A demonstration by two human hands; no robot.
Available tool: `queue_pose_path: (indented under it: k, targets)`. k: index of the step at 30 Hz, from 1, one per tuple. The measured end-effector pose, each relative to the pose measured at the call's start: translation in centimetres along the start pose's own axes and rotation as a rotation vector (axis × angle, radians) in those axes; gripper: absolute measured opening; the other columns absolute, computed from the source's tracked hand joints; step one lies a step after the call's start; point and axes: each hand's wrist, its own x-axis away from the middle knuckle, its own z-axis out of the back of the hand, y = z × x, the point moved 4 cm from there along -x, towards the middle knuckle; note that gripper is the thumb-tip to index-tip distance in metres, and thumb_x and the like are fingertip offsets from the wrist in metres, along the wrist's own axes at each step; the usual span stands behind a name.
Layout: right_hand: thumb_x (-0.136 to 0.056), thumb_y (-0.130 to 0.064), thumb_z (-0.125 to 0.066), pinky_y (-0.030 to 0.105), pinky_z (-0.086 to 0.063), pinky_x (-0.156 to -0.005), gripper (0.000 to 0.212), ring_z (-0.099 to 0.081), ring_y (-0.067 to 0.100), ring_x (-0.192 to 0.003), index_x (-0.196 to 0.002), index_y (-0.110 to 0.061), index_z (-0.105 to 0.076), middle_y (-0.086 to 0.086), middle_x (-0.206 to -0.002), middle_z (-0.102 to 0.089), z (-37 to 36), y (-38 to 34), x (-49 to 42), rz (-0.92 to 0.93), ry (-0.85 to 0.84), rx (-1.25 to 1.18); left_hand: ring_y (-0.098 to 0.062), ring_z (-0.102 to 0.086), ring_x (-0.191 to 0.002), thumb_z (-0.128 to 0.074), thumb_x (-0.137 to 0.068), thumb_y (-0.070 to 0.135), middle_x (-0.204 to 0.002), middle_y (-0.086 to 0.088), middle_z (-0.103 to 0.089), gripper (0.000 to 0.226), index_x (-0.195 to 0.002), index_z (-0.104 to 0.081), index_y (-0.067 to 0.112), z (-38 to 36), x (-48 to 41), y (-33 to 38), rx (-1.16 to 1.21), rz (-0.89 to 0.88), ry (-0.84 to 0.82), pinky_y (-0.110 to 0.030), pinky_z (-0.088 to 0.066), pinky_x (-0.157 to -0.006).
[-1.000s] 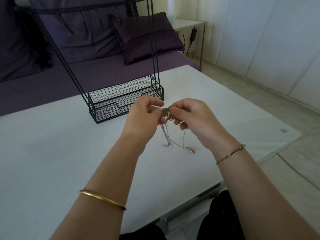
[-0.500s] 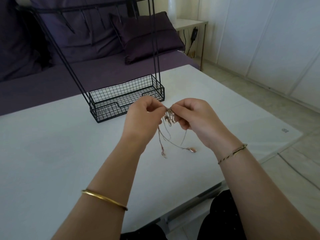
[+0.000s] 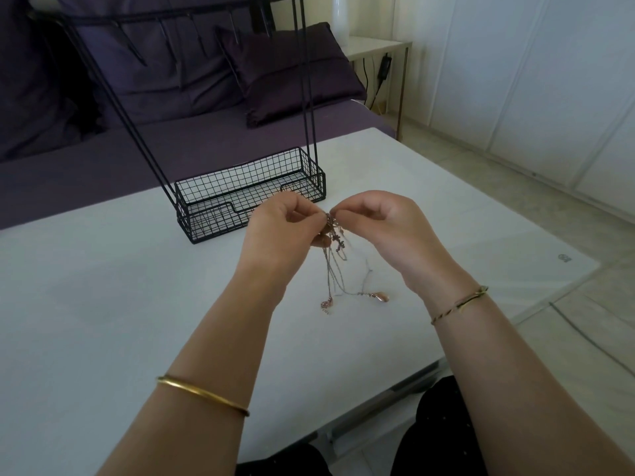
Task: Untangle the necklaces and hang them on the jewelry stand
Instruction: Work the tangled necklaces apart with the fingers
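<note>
The black wire jewelry stand [image 3: 309, 97] is on the white worktop [image 3: 103, 286], behind the hands and a little to the left. Its base is a low mesh basket [image 3: 220, 221], open at the top, with a lowered cut in the front wall. Thin rods rise from both ends to a top bar with hooks [image 3: 154, 18]. The left hand [image 3: 285, 228] covers a small part of the basket's near right corner in this view. Behind the worktop there is a purple sofa [image 3: 171, 146] with a dark cushion [image 3: 292, 73], and to the right a small side table [image 3: 378, 46].

Both hands are raised above the worktop, close together. The left hand is curled and pinches the knot of the tangled necklaces [image 3: 335, 266] with thumb and forefinger. The right hand [image 3: 381, 225] pinches the same knot from the other side, its other fingers folded in. The chains hang down from the knot between the wrists, and a drop-shaped pendant [image 3: 381, 297] lies on the worktop. A gold bangle [image 3: 202, 395] is on the left forearm.
</note>
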Motion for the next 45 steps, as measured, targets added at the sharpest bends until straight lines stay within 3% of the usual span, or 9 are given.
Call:
queue_pose_path:
  k: [4, 10, 20, 24, 29, 33, 36, 40, 45]
  targets:
    - [-0.081, -0.009, -0.069, 0.011, -0.048, -0.071, 0.008, -0.064, 0.003, -0.077, -0.079, -0.016, -0.071, -0.007, -0.08, -0.071, -0.1, -0.4, 0.1, 0.085, 0.006, 0.097, -0.005, -0.067, -0.059, -0.06, -0.089, 0.009, -0.073, 0.001, -0.072, 0.007, -0.082, -0.061, 0.012, -0.1, 0.0, 0.0, -0.041, -0.028, -0.005, -0.013, -0.046, -0.056]
    - [-0.082, -0.013, -0.066, 0.015, -0.045, -0.067, 0.007, -0.061, 0.007, -0.078, -0.076, -0.016, -0.067, -0.009, -0.075, -0.065, -0.7, -0.6, -0.1, 0.151, -0.002, 0.347, -0.008, -0.066, -0.063, -0.058, -0.089, 0.009, -0.071, 0.005, -0.065, 0.009, -0.08, -0.06, 0.013, -0.2, 0.3, 0.4, -0.151, -0.089, 0.035, -0.019, -0.047, -0.057]
    - [-0.091, -0.011, -0.057, 0.025, -0.043, -0.067, 0.01, -0.06, 0.022, -0.079, -0.082, -0.01, -0.062, 0.007, -0.082, -0.066, -0.9, -0.7, -0.1, 0.119, -0.042, 0.367, -0.008, -0.044, -0.059, -0.057, -0.09, 0.011, -0.068, 0.008, -0.053, 0.007, -0.083, -0.059, 0.012, -0.3, -0.1, 0.2, -0.242, -0.109, 0.027, -0.022, -0.036, -0.053]
    - [-0.092, -0.014, -0.057, 0.019, -0.042, -0.064, 0.012, -0.056, 0.014, -0.074, -0.081, -0.017, -0.059, 0.0, -0.081, -0.062, -0.8, -0.5, -0.1, 0.1, -0.114, 0.366, -0.004, -0.044, -0.057, -0.054, -0.092, 0.011, -0.068, 0.009, -0.054, 0.01, -0.084, -0.059, 0.014, 0.0, -0.1, 0.2, -0.238, -0.113, 0.06, -0.016, -0.034, -0.049]
    - [-0.092, -0.008, -0.052, 0.008, -0.037, -0.059, 0.012, -0.05, 0.009, -0.07, -0.082, -0.009, -0.059, -0.004, -0.077, -0.056, 1.2, 0.1, -0.7, 0.1, 0.058, 0.469, -0.018, -0.057, -0.08, -0.053, -0.093, 0.012, -0.091, -0.006, -0.068, 0.012, -0.083, -0.06, 0.013, 0.4, -0.3, -0.3, -0.164, 0.018, -0.011, -0.038, -0.05, -0.074]
    - [-0.091, -0.01, -0.052, 0.021, -0.048, -0.072, 0.01, -0.062, 0.015, -0.079, -0.083, -0.012, -0.059, 0.002, -0.086, -0.067, 1.3, 0.8, -0.5, -0.048, 0.047, 0.27, -0.02, -0.061, -0.088, -0.051, -0.093, 0.009, -0.09, -0.004, -0.068, 0.013, -0.083, -0.058, 0.012, 0.8, -0.6, -0.6, -0.087, 0.07, 0.038, -0.044, -0.052, -0.085]
    - [-0.091, -0.005, -0.048, 0.034, -0.054, -0.08, 0.014, -0.069, 0.016, -0.08, -0.081, -0.008, -0.057, 0.005, -0.084, -0.068, 0.8, 1.3, -0.4, -0.209, 0.12, -0.176, -0.016, -0.064, -0.086, -0.049, -0.095, 0.007, -0.091, -0.005, -0.069, 0.013, -0.086, -0.058, 0.009, 0.3, -0.6, -0.7, -0.002, 0.106, 0.02, -0.034, -0.053, -0.083]
    - [-0.093, -0.002, -0.045, 0.035, -0.057, -0.078, 0.016, -0.069, 0.02, -0.072, -0.079, -0.006, -0.054, 0.006, -0.071, -0.067, 0.2, 1.3, -0.6, -0.337, 0.131, -0.701, -0.013, -0.064, -0.079, -0.047, -0.095, 0.009, -0.087, -0.004, -0.07, 0.014, -0.084, -0.056, 0.012, 0.0, -0.5, -0.5, 0.003, 0.086, -0.012, -0.035, -0.051, -0.084]
    - [-0.092, 0.001, -0.044, 0.032, -0.058, -0.065, 0.025, -0.056, 0.015, -0.051, -0.068, -0.005, -0.048, 0.006, -0.059, -0.05, -0.3, 1.2, -0.6, -0.398, 0.13, -0.905, -0.014, -0.058, -0.071, -0.046, -0.094, 0.009, -0.074, -0.002, -0.063, 0.014, -0.083, -0.055, 0.013, -0.3, -0.5, -0.3, 0.003, 0.07, -0.026, -0.036, -0.05, -0.082]
